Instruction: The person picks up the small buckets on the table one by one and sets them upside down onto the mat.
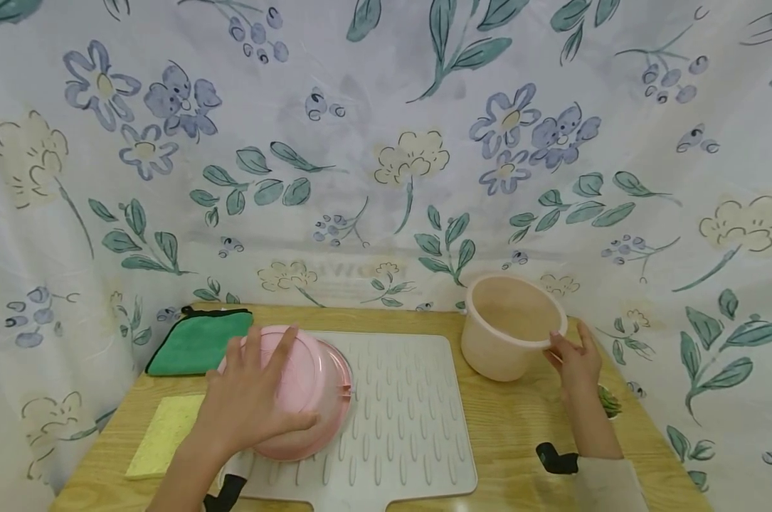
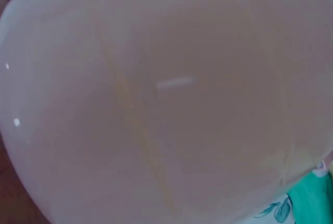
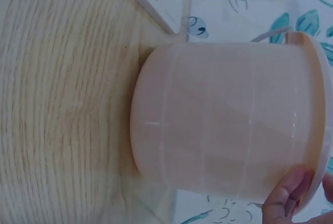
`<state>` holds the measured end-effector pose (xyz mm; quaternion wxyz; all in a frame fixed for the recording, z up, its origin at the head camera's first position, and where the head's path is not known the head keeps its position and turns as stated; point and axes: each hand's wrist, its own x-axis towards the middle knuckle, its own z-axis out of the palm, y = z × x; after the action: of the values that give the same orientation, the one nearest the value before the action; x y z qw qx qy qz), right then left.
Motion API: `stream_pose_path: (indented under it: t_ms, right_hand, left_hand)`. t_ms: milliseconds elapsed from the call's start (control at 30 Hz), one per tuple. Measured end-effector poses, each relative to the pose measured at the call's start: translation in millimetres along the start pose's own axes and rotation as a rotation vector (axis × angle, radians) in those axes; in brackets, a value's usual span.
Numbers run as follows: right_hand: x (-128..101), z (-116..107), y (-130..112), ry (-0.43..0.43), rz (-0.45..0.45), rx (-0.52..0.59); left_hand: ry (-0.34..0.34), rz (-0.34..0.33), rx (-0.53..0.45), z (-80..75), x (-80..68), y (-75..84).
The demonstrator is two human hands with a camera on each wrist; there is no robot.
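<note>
A pink bucket (image 1: 321, 370) is upside down on the white ridged board (image 1: 418, 412), its base upward and its wide rim toward the board. My left hand (image 1: 247, 395) grips it from above, with fingers spread over the base and thumb along the side. In the left wrist view the wall of the pink bucket (image 2: 208, 120) fills most of the picture. At the right, a peach-coloured bucket (image 1: 504, 348) stands with its mouth up and looks empty. The right hand (image 1: 576, 359) pinches its rim at the near right side, thumb and fingers either side of the edge.
Behind the left hand lies a green pouch (image 1: 193, 345) with black trim. A yellow cloth (image 1: 164, 437) is at the left. Beside the right forearm, a small green plant (image 1: 608, 402) shows partly. A floral curtain (image 1: 360, 178) hangs behind the wooden table (image 1: 514, 441).
</note>
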<state>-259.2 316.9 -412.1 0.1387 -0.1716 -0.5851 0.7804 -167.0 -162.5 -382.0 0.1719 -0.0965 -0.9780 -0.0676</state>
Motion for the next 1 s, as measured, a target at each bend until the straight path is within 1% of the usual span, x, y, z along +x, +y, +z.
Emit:
stream_pose_path:
  t_ms: [100, 200, 333, 433, 533, 700, 867, 1000]
  right_hand:
    - [0, 1, -4, -0.026, 0.039, 0.025]
    - [1, 1, -6, -0.05, 0.063, 0.013]
    - [4, 1, -7, -0.051, 0.088, -0.003]
    - [6, 0, -7, -0.045, 0.105, -0.011]
    - [9, -1, -6, -0.053, 0.1, -0.008]
    - [15, -4, -3, -0.081, 0.082, 0.014]
    - [15, -7, -3, -0.14, 0.09, 0.033]
    - [14, -7, -5, -0.146, 0.103, 0.036]
  left_hand:
    - [-0.031, 0.004, -0.02, 1.9, 6.1, -3.7]
    - [-0.045, -0.003, -0.041, 4.0, 11.2, -5.3]
    - [-0.07, -0.007, -0.057, 5.7, 17.4, -4.8]
    - [-0.102, -0.012, -0.056, 6.0, 21.8, -4.5]
    - [-0.132, -0.017, -0.054, 6.8, 26.1, -5.4]
    - [-0.165, -0.023, -0.077, 7.8, 33.6, -6.8]
    - [-0.197, -0.029, -0.099, 9.9, 39.4, -8.4]
    - [-0.228, -0.026, -0.097, 11.8, 43.5, -9.8]
